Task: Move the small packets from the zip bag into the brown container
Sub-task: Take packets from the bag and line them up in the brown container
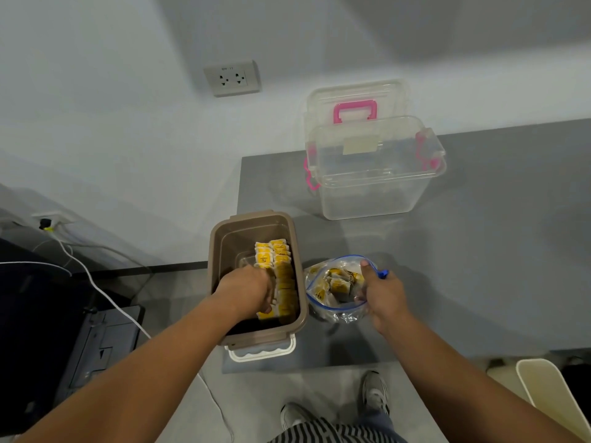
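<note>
As right hand (382, 298) grips bag (332, 287), left hand (246, 290) — in brown container (224, 238) — grips packets (266, 314).

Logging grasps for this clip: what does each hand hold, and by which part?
Right hand grips the zip bag by its open rim, beside the blue slider. Left hand is down among the packets in the brown container; its grip is hidden.

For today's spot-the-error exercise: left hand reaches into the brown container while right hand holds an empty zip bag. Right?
No: the head view shows small packets inside the zip bag. Left hand in the brown container, right hand holding the bag: correct.
</note>
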The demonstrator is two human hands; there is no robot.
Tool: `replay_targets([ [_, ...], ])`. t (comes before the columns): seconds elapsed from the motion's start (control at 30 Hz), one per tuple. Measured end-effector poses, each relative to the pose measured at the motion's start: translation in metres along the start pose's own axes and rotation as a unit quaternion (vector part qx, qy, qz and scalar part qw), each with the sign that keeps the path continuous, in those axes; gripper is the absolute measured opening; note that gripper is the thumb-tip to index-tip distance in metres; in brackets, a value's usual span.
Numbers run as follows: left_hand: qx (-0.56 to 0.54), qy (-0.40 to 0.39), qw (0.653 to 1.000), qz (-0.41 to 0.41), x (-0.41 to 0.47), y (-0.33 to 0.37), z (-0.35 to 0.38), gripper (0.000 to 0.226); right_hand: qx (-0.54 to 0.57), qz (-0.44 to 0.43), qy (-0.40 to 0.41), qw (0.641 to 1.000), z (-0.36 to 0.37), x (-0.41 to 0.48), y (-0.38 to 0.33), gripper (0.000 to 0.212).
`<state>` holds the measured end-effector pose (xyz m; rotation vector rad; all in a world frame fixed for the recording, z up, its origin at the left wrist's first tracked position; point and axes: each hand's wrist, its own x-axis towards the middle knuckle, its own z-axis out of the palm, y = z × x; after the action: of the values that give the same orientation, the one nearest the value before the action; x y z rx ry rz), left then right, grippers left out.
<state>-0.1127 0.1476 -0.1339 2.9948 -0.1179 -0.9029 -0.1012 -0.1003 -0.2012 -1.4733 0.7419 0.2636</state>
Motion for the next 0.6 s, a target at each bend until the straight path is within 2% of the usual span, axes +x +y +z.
replay_targets([
  [0.13, 0.003, 0.003, 1.0, -0.008, 0.001, 0.001, 0.0, 0.011, -0.005, 0.005, -0.005, 1.0, -0.002, 0.003, 0.001, 0.034],
  [0.27, -0.059, 0.018, 0.998, -0.015, -0.008, 0.0, -0.013, 0.013, 0.008, 0.011, -0.016, 1.0, -0.004, 0.004, 0.0, 0.033],
  [0.37, -0.139, 0.098, 0.985, -0.017, -0.021, 0.003, -0.037, 0.012, 0.01, 0.008, -0.034, 0.999, -0.006, 0.006, -0.005, 0.028],
  [0.5, -0.257, 0.233, 0.938, -0.004, -0.037, 0.038, -0.066, 0.009, 0.01, -0.002, -0.047, 0.999, -0.01, 0.008, -0.013, 0.025],
  [0.6, -0.31, 0.245, 0.918, 0.028, -0.033, 0.082, -0.072, 0.022, 0.039, -0.028, -0.076, 0.996, -0.014, 0.003, -0.028, 0.02],
])
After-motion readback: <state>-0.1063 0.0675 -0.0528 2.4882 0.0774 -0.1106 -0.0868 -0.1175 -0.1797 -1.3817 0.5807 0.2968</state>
